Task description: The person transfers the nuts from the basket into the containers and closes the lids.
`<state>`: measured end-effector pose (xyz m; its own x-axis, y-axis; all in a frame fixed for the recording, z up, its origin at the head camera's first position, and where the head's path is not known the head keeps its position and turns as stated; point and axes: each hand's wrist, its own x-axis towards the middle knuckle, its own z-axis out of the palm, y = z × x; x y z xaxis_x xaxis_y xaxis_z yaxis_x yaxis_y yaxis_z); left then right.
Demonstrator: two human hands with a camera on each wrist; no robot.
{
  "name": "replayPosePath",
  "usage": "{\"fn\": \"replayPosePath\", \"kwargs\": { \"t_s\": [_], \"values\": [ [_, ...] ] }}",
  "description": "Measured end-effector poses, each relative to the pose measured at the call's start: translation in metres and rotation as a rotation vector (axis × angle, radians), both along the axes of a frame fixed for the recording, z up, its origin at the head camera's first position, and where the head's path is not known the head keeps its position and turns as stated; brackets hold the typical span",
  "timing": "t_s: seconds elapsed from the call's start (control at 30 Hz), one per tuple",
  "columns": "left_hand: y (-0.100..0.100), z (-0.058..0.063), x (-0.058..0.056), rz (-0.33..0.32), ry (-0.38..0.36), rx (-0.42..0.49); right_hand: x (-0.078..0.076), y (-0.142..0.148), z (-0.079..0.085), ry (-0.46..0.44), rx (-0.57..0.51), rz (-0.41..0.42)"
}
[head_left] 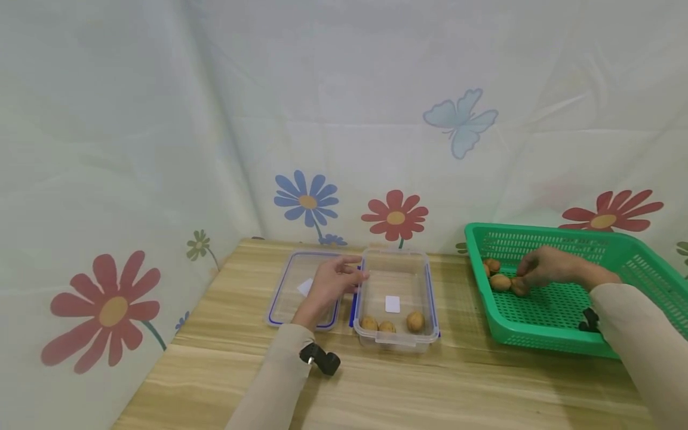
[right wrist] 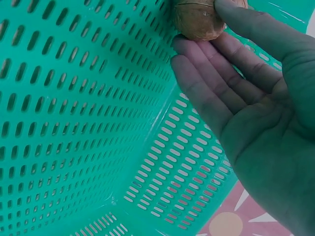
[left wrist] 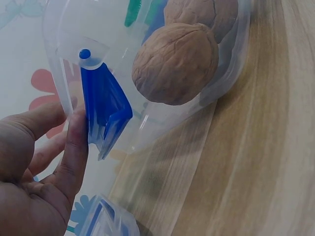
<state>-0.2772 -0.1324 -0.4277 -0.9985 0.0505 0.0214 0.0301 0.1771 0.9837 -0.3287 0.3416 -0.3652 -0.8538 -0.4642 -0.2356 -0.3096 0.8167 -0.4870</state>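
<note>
My left hand (head_left: 334, 280) pinches the left rim of a clear plastic food container (head_left: 398, 343). In the left wrist view its fingers (left wrist: 74, 147) lie beside a blue side clip (left wrist: 103, 101). Three walnuts sit near the container's front wall, one walnut (head_left: 415, 321) at the right and two at the left, with a white card (head_left: 393, 304) behind them. Over at the right, my right hand (head_left: 550, 267) reaches into a green basket (head_left: 548, 339). Thumb and fingertips grip a walnut (right wrist: 199, 19), beside several other walnuts (head_left: 501, 282) at the basket's left wall.
A clear lid (head_left: 279, 298) with a blue seal lies left of the container, partly under my left hand. The wooden table (head_left: 376, 394) meets a flower-print curtain (head_left: 344, 119) right behind the containers. Slotted walls surround the right hand on the basket's sides.
</note>
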Motion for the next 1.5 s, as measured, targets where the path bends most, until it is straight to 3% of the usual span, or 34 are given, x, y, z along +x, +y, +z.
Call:
{"fn": "replayPosePath", "kwargs": {
  "t_s": [0.6, 0.83, 1.27, 1.5],
  "values": [
    [-0.001, 0.0, -0.001, -0.002, -0.002, -0.011, 0.0, -0.003, 0.002, -0.001, -0.002, 0.042],
    [0.0, 0.0, 0.0, 0.0, 0.001, -0.003, 0.002, -0.003, 0.006, 0.046, -0.014, 0.039],
    [0.001, 0.0, 0.001, 0.003, 0.006, -0.013, 0.013, -0.013, 0.033, 0.17, -0.063, -0.026],
    [0.001, 0.0, 0.001, 0.003, 0.001, -0.002, 0.022, -0.028, 0.051, 0.24, -0.094, -0.019]
  ]
}}
